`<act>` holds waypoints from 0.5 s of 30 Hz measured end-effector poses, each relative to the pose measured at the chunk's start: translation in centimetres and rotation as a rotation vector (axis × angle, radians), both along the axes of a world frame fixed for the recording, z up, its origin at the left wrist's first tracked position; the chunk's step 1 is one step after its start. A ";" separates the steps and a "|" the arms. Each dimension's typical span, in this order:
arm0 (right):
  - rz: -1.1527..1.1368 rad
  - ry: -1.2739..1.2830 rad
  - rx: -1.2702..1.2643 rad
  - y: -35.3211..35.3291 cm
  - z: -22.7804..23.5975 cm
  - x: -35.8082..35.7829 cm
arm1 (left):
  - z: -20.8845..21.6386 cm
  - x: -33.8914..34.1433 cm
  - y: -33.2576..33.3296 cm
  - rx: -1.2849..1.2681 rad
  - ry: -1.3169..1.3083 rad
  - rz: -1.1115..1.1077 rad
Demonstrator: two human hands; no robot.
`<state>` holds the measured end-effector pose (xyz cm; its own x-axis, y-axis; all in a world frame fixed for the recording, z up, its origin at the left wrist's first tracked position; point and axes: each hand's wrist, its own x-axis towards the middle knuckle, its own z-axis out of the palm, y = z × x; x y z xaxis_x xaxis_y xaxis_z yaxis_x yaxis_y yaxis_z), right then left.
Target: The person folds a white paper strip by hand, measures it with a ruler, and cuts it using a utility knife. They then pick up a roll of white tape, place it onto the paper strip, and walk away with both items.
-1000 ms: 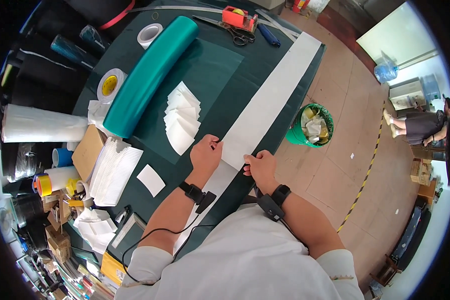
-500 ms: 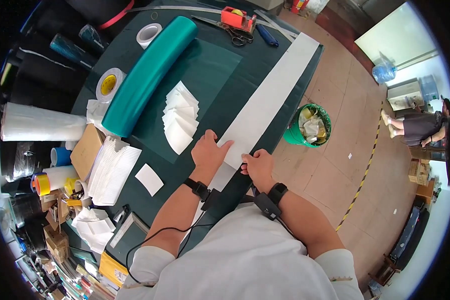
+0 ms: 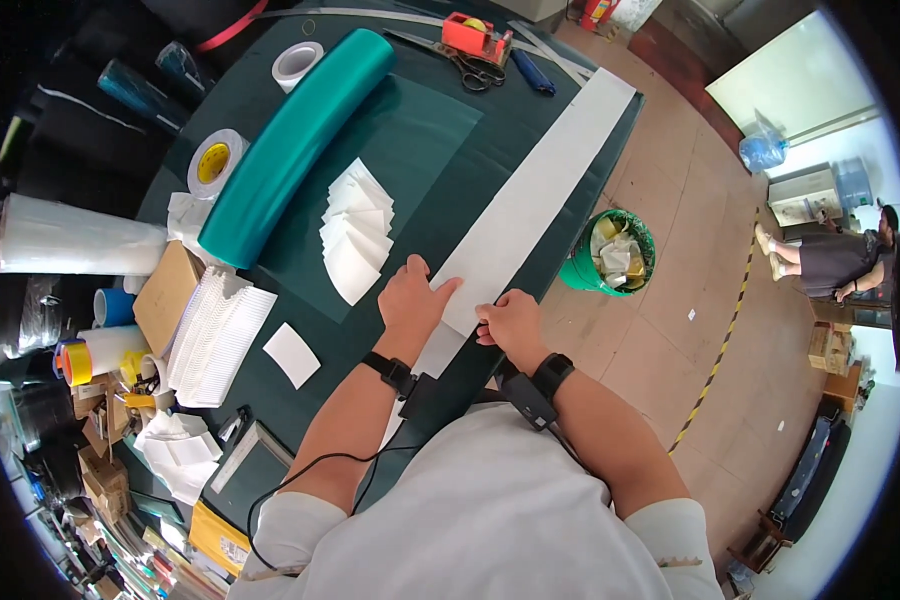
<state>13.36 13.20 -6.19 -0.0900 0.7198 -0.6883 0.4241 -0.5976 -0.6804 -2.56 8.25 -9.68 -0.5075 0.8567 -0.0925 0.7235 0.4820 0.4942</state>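
A long white paper strip [image 3: 530,210] lies along the right edge of the dark green surface [image 3: 440,130], reaching from the far corner to the person. The left hand [image 3: 415,300] rests flat and open on its near end, fingers spread. The right hand [image 3: 510,322] is curled shut on the strip's right edge, just beside the left. Left of the hands lies a fan of white sheets [image 3: 355,230], beyond it a teal roll [image 3: 290,150]. A green bin [image 3: 610,252] stands on the floor.

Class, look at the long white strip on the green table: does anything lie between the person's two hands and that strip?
Nothing visible does. The left hand lies flat on the white strip, and the right hand touches its near edge.
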 end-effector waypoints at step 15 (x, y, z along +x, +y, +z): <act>0.035 0.007 0.005 0.0 0.0 0.0 | 0.3 -0.5 -0.3 0.069 0.166 -0.088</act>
<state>13.34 13.24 -6.23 -0.1197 0.7198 -0.6838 0.4399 -0.5790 -0.6865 -3.08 7.93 -9.39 -0.4342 0.8996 0.0467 0.8356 0.3829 0.3940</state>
